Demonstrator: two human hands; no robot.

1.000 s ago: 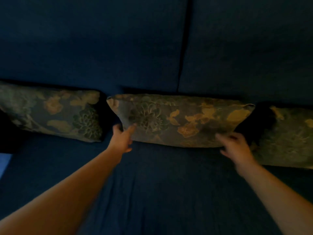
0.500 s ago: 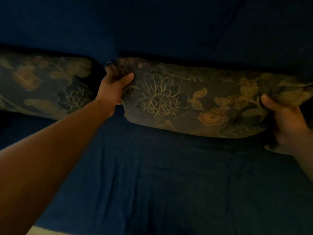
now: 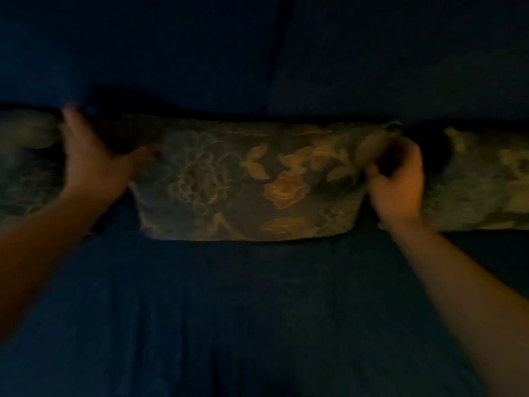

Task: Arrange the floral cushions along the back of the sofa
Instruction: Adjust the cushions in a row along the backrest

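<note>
Three floral cushions lie in a row against the dark blue sofa back (image 3: 171,53). The middle cushion (image 3: 243,181) rests flat on the seat and shows an outlined flower and orange blooms. My left hand (image 3: 88,161) is blurred at its left end, fingers spread upward and thumb lying over the fabric. My right hand (image 3: 398,184) is curled around the cushion's right end near its top corner. The left cushion (image 3: 25,167) shows partly behind my left hand. The right cushion (image 3: 481,181) lies beyond my right hand.
The blue seat (image 3: 257,310) stretches from the cushions toward me, with both forearms crossing it. A vertical seam (image 3: 276,53) divides the sofa back above the middle cushion. The scene is very dim.
The middle cushion has gone back down against the sofa back. My left hand has loosened from a grip to spread fingers. My right hand still holds the right end.
</note>
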